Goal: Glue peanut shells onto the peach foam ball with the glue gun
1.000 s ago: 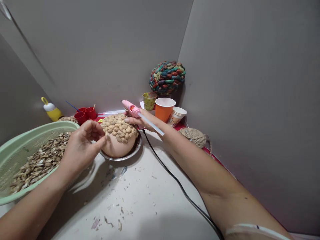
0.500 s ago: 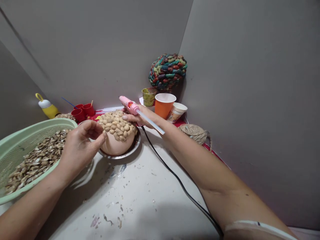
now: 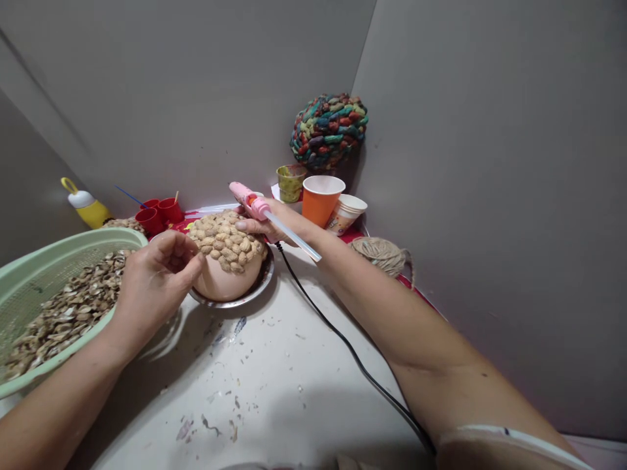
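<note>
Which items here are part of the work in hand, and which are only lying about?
In use:
right hand holding pink glue gun
left hand beside shell-covered balloon
metal dish
green basket of shells

Lying about:
orange cup
twine ball
red cups
yellow bottle

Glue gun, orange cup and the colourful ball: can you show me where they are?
glue gun [image 3: 249, 200]: head view, on its pink body above the right hand.
orange cup [image 3: 318, 205]: head view, on its front wall.
colourful ball [image 3: 329, 130]: head view, middle of its bumpy surface.
</note>
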Tool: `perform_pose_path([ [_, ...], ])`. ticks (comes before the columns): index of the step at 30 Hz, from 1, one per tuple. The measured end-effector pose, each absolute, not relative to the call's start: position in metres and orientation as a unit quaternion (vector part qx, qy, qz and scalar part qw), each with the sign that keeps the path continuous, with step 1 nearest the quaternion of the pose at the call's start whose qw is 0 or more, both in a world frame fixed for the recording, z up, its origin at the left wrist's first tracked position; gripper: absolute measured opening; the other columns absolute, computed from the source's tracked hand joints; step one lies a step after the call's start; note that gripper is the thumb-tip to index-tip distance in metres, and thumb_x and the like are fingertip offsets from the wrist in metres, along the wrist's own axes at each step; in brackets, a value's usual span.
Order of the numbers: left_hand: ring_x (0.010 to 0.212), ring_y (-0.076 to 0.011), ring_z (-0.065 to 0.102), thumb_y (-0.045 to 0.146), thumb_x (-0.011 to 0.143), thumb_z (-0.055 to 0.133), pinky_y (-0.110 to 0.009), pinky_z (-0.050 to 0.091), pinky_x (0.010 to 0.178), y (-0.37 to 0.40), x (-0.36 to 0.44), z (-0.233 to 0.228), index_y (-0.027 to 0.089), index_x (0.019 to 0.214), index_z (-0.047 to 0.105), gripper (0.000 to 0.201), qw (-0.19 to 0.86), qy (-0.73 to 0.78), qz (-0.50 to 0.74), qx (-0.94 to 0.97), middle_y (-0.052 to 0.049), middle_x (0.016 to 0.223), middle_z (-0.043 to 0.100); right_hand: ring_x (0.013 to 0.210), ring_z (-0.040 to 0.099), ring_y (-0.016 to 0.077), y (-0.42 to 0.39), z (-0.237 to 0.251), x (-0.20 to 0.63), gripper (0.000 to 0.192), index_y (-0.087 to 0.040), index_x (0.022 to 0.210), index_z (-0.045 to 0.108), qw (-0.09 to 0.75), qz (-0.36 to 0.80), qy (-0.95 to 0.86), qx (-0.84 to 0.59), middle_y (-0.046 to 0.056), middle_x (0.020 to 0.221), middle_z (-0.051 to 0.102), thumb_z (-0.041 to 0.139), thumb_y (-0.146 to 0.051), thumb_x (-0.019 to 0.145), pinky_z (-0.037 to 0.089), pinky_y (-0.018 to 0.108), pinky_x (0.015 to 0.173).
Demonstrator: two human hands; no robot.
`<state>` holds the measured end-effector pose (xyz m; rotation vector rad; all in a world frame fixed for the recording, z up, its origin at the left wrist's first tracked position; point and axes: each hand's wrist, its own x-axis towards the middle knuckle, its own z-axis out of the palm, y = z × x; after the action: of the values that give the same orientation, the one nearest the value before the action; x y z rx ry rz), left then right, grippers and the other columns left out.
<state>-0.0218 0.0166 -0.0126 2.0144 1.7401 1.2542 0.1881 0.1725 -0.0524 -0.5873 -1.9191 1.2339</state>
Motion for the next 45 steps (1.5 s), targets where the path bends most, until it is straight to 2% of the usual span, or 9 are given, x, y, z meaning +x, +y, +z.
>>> perform_pose_path([
  [3,0.066,-0.0156,0.062,0.027,0.079,0.072,-0.029,0.049,0.064,0.017,-0.022,-0.012,0.02,0.083,0.067,0.01,0.125,0.595,0.429,0.668,-0.001,0.076,0.07,0.091,0.062,0.0207,0.173,-0.052,0.189,0.065,-0.015,0.104,0.062,0.385,0.485,-0.751,-0.228,0.005,0.102,0.064,0.089,-0.061,0.066,0.054,0.03,0.079],
  [8,0.068,-0.015,0.066,0.025,0.074,0.077,-0.027,0.052,0.066,0.018,-0.024,-0.004,0.018,0.086,0.072,0.015,0.23,0.594,0.46,0.619,-0.002,0.079,0.075,0.087,0.062,0.0209,0.172,-0.051,0.19,0.063,-0.017,0.105,0.063,0.381,0.488,-0.751,-0.229,0.004,0.096,0.063,0.087,-0.061,0.068,0.054,0.032,0.078],
  [12,0.062,-0.0132,0.063,0.023,0.069,0.079,-0.024,0.05,0.061,0.02,-0.027,-0.001,0.018,0.09,0.071,0.024,0.277,0.586,0.454,0.611,0.001,0.068,0.072,0.09,0.063,0.0217,0.174,-0.052,0.191,0.064,-0.016,0.107,0.064,0.389,0.482,-0.753,-0.223,0.006,0.103,0.065,0.088,-0.06,0.068,0.054,0.036,0.085],
  [15,0.061,-0.0128,0.061,0.024,0.073,0.077,-0.024,0.046,0.058,0.018,-0.029,-0.003,0.019,0.093,0.069,0.022,0.231,0.588,0.433,0.643,0.002,0.068,0.07,0.092,0.064,0.0223,0.175,-0.053,0.191,0.065,-0.016,0.112,0.064,0.385,0.481,-0.756,-0.22,0.006,0.104,0.066,0.088,-0.059,0.069,0.055,0.035,0.085],
  [19,0.06,-0.0124,0.058,0.031,0.08,0.07,-0.025,0.044,0.057,0.011,-0.03,-0.003,0.02,0.088,0.071,0.014,0.107,0.601,0.393,0.688,0.002,0.068,0.067,0.093,0.064,0.0233,0.176,-0.054,0.19,0.071,-0.015,0.116,0.063,0.383,0.485,-0.755,-0.221,0.006,0.101,0.064,0.088,-0.06,0.067,0.055,0.037,0.086],
  [23,0.059,-0.0131,0.059,0.033,0.08,0.066,-0.026,0.044,0.058,0.008,-0.029,-0.002,0.02,0.086,0.074,0.016,0.036,0.606,0.359,0.709,0.001,0.068,0.069,0.093,0.064,0.0241,0.177,-0.053,0.19,0.071,-0.015,0.113,0.063,0.378,0.495,-0.75,-0.222,0.005,0.097,0.063,0.089,-0.061,0.066,0.056,0.038,0.086],
  [27,0.06,-0.0142,0.062,0.032,0.083,0.064,-0.027,0.047,0.059,0.01,-0.029,-0.005,0.019,0.088,0.074,0.017,0.027,0.589,0.364,0.721,-0.001,0.072,0.072,0.095,0.063,0.0237,0.176,-0.053,0.19,0.063,-0.015,0.103,0.062,0.38,0.501,-0.749,-0.21,0.005,0.098,0.062,0.09,-0.058,0.066,0.054,0.036,0.087],
  [36,0.056,-0.0123,0.062,0.03,0.082,0.064,-0.025,0.046,0.057,0.008,-0.025,-0.002,0.017,0.081,0.074,0.017,0.002,0.579,0.362,0.73,-0.001,0.066,0.072,0.092,0.06,0.0215,0.177,-0.055,0.189,0.059,-0.017,0.094,0.059,0.386,0.497,-0.747,-0.215,0.004,0.096,0.059,0.089,-0.058,0.066,0.052,0.034,0.084],
  [45,0.057,-0.0137,0.061,0.031,0.081,0.064,-0.027,0.046,0.057,0.01,-0.024,-0.008,0.017,0.077,0.072,0.016,0.035,0.59,0.372,0.715,-0.001,0.066,0.071,0.084,0.056,0.0188,0.171,-0.049,0.191,0.062,-0.016,0.096,0.057,0.377,0.506,-0.742,-0.227,0.002,0.09,0.056,0.09,-0.057,0.064,0.049,0.03,0.074],
])
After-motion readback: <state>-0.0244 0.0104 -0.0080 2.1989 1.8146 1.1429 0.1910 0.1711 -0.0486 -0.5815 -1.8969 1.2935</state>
